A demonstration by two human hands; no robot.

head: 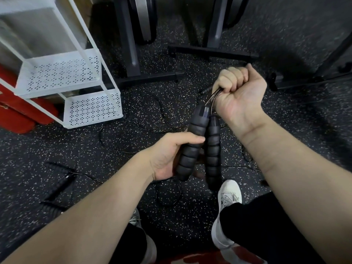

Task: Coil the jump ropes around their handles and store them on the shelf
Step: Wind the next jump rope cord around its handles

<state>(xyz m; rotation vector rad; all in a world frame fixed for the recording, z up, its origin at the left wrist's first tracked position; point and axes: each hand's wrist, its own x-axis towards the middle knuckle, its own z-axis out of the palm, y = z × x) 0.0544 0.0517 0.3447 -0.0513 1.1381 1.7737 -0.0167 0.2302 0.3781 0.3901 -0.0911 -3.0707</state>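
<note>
My left hand (172, 155) grips the two black foam handles (202, 147) of a jump rope, held side by side and upright in the middle of the view. Above them my right hand (238, 88) is closed in a fist around several strands of the thin rope (214, 97), just above the handle tops. More of the thin black rope (122, 141) trails in loops on the speckled floor. A second pair of black ribbed handles (57, 183) lies on the floor at the lower left. The white perforated metal shelf (62, 73) stands at the upper left.
Black legs of gym equipment (133, 54) stand on the floor behind the hands, with a cross bar (213, 52) beyond. A red object (21, 115) lies left of the shelf. My white shoes (226, 202) are below the hands.
</note>
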